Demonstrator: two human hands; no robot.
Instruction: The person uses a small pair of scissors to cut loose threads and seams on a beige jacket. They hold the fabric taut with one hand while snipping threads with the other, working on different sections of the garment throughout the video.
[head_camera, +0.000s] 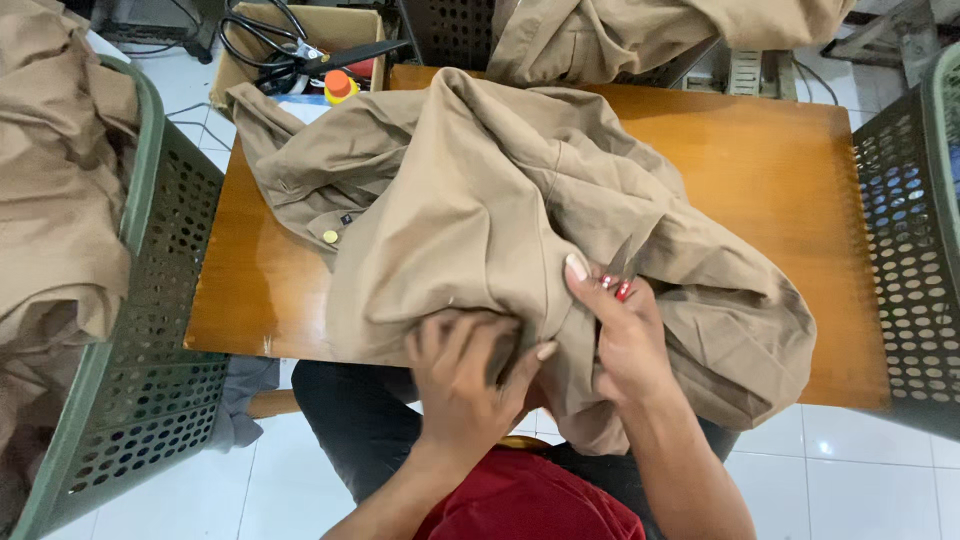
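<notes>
Seen from the head camera, a person sat at a small wooden table (780, 170) with a rumpled tan garment (480, 200) heaped across it, its near edge hanging over the table's front toward their lap. The left hand (465, 375) was closed around a bunched fold at that near edge, fingers curled into the cloth. The right hand (625, 335) pinched the cloth just beside it, thumb up along a seam, and gripped a small snipping tool with red handles (620, 285) whose blades pointed up out of the fingers; whether the blades were parted could not be told. A yellow button (330, 237) showed on the garment's far left part. As a judgement, the work on this piece looked to be in the middle: the hands were busy at one seam, and the rest of the garment lay unsorted. A green perforated basket (150, 300) on the left held more tan cloth (50, 180), and another tan piece (640, 35) lay past the table's far edge. A second basket (910, 250) stood at the right. A cardboard box (300, 40) with large black scissors (270, 45) sat beyond the table's left corner.
</notes>
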